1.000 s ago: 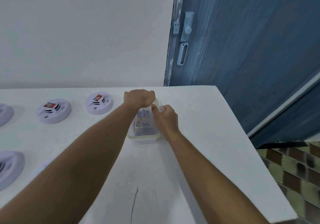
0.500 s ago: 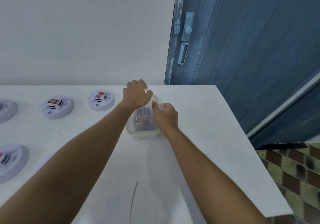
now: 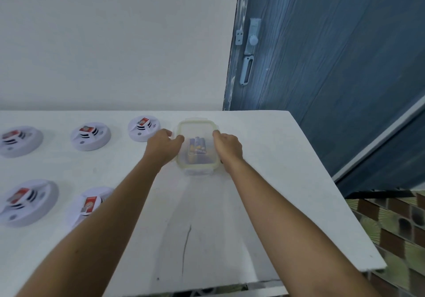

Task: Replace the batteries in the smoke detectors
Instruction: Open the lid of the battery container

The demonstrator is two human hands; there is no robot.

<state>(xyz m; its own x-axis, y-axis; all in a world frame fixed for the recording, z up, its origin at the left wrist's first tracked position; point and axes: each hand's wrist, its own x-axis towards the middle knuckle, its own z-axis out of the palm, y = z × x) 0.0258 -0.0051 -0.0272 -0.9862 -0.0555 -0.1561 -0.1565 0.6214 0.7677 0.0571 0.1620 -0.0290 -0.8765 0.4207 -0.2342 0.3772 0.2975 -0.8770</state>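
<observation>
Clear plastic box (image 3: 197,146) of batteries (image 3: 197,148) sits lid-on at the worktop's (image 3: 264,170) far edge, left hand (image 3: 163,146) and right hand (image 3: 228,146) clasping its sides; five smoke detectors (image 3: 90,136) apparently untouched, so barely started.

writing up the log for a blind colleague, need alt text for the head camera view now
Two bare hands, left hand and right hand, grip the sides of a lidded clear plastic container holding batteries on a white table. Five white smoke detectors sit to its left; a blue door stands behind.
</observation>
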